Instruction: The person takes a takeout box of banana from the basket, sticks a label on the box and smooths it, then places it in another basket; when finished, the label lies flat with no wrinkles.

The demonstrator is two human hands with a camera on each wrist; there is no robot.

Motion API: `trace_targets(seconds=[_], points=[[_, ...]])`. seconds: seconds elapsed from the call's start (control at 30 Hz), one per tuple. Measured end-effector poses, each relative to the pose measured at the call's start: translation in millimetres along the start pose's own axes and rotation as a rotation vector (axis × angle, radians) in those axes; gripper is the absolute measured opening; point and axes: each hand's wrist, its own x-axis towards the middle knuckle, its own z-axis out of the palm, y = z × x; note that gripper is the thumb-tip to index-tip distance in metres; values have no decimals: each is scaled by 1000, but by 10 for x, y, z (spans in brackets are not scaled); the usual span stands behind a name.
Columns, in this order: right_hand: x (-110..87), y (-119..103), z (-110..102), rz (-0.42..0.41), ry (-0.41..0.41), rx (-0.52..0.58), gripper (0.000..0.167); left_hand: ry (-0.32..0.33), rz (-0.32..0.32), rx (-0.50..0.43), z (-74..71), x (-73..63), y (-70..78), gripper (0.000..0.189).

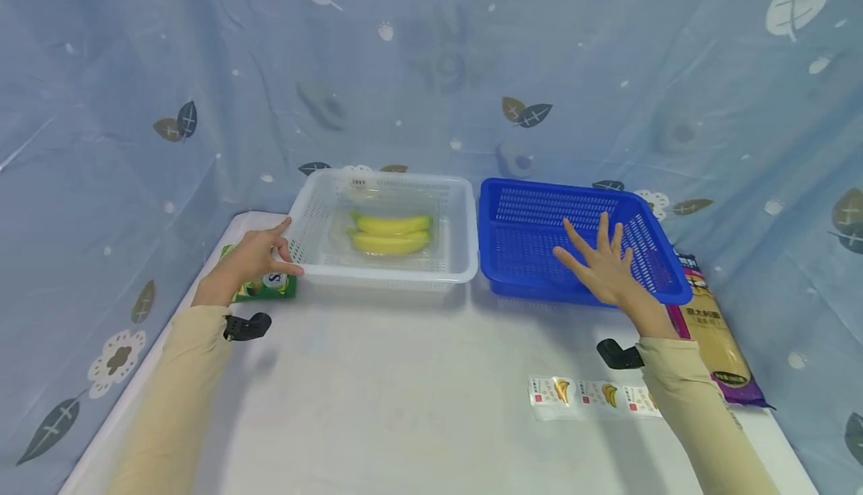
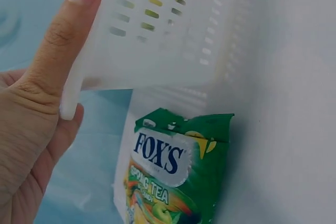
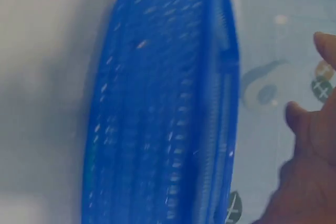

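Note:
My left hand (image 1: 252,259) grips the left end of a white plastic basket (image 1: 377,275). In the left wrist view the thumb (image 2: 65,35) lies along the rim while other fingers show behind it. Two yellow bananas (image 1: 391,242), in clear wrapping, lie inside this basket. Below the left hand is a green FOX'S candy bag (image 2: 173,166), partly hidden by the hand in the head view. My right hand (image 1: 607,270), fingers spread, is over the front right of a blue plastic basket (image 1: 526,285) and holds nothing.
A strip of banana labels (image 1: 586,398) lies on the white table (image 1: 404,375), partly behind the right forearm. A yellow and purple pasta bag (image 1: 715,326) lies at the right edge. Blue patterned cloth (image 1: 431,53) rises behind and at both sides.

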Motion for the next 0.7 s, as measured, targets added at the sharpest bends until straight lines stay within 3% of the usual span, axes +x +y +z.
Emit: trace_targets(seconds=[0.13, 0.3, 0.4, 0.57, 0.7], points=[[64, -106, -75, -11, -134, 227, 71, 0, -8, 3, -12, -12, 2, 27], [126, -153, -119, -17, -239, 539, 65, 0, 1, 5, -40, -20, 11, 28], [156, -184, -129, -3, -260, 740, 65, 4, 2, 10, -51, -23, 16, 30], [188, -298, -129, 104, -251, 1144, 65, 1, 5, 1, -25, 1, 20, 31], [209, -418, -73, 145, -226, 1265, 61, -2, -8, 0, -6, 12, 13, 30]])
